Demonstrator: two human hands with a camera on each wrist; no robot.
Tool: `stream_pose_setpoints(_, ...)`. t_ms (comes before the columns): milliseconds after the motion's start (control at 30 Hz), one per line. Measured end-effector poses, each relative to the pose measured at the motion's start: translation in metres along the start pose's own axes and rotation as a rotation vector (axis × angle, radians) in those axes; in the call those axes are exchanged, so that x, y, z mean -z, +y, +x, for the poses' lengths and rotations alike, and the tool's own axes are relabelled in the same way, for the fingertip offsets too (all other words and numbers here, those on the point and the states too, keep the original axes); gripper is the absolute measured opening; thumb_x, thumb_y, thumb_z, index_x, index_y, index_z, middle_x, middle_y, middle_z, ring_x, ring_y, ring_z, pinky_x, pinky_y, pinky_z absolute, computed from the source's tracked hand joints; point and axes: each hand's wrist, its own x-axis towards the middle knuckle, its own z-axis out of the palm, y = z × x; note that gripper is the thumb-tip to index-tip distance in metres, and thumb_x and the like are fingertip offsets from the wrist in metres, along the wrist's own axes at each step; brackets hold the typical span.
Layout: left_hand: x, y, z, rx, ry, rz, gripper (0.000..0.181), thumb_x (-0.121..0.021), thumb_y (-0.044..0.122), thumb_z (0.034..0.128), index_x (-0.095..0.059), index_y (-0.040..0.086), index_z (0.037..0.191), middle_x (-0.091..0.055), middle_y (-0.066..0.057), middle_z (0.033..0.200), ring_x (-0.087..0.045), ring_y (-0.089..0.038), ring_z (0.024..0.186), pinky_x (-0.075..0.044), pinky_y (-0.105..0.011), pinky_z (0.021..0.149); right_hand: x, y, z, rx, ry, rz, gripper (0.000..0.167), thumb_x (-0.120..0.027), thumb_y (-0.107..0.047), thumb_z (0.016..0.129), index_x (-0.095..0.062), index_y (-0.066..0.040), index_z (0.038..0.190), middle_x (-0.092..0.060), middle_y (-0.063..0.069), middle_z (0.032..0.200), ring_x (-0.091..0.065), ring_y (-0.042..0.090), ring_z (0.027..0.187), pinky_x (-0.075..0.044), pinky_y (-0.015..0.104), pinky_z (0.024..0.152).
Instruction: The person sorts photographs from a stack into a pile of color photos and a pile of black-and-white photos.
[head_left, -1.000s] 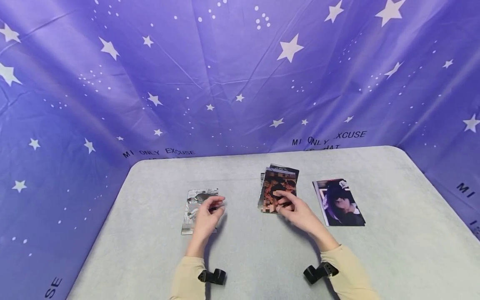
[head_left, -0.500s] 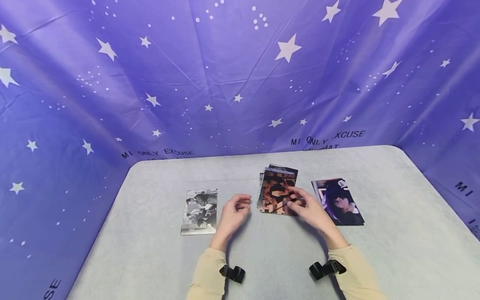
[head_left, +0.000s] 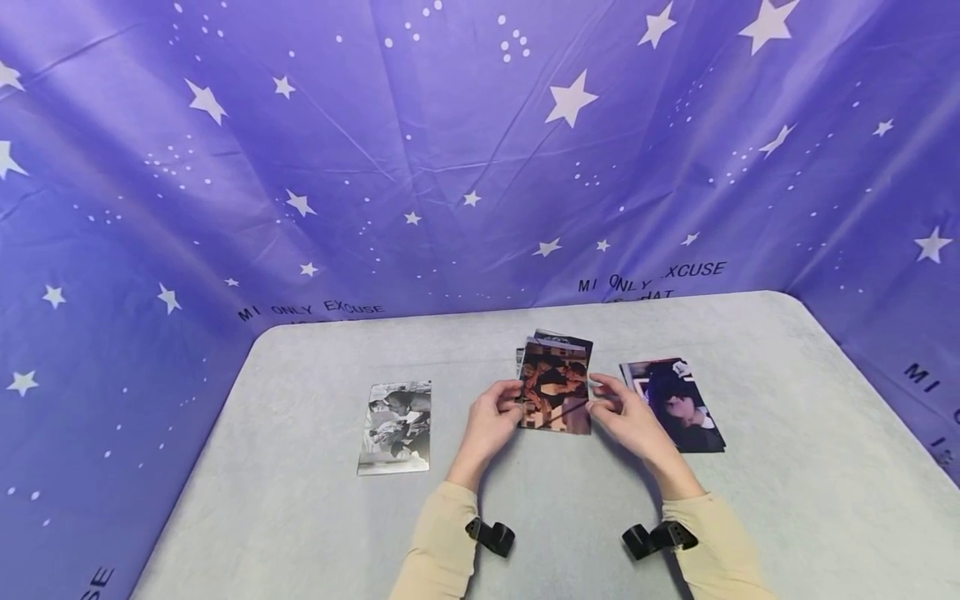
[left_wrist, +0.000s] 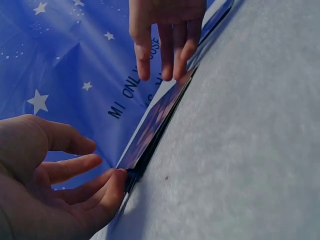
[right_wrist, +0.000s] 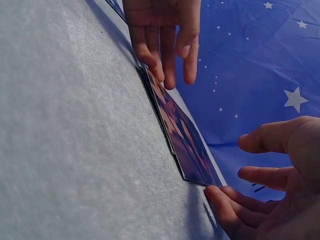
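Note:
A stack of photo cards (head_left: 555, 387) lies at the middle of the table, a reddish-brown picture on top and darker cards jutting out behind. My left hand (head_left: 489, 425) is at its left edge; in the left wrist view the lower fingers of that left hand (left_wrist: 65, 175) touch the stack's side. Along the right edge is my right hand (head_left: 630, 425). The right wrist view shows fingertips of this right hand (right_wrist: 270, 185) against the corner of the top card (right_wrist: 185, 135), thumb held apart. Neither hand curls round the cards.
A black-and-white card (head_left: 397, 429) lies on the left of the grey table (head_left: 300, 517). Right of my right hand are overlapping cards with a dark purple picture (head_left: 684, 408). A blue-purple star-printed cloth (head_left: 450, 150) hangs behind and at both sides.
My left hand has moved right, from over the black-and-white card to the middle stack. My right hand has shifted from over that stack to its right edge. The top card sits slightly lower.

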Motion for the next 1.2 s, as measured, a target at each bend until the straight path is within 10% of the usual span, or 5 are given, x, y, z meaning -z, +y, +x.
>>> stream_pose_setpoints(1200,-0.002,0.017,-0.005,0.157,-0.155,-0.352,0.046,-0.058,-0.013,0.08,-0.055,-0.011,0.126,-0.058,-0.025,0.116,-0.053,-0.01,0.068,-0.037,-0.02,0.051,0.001,0.012,-0.005,-0.053,-0.003,0.297,0.054,-0.064,0.006,0.084,-0.046,0.008,0.135,-0.053,0.026,0.116,-0.048,0.003,0.064,-0.035,0.02,0.049)
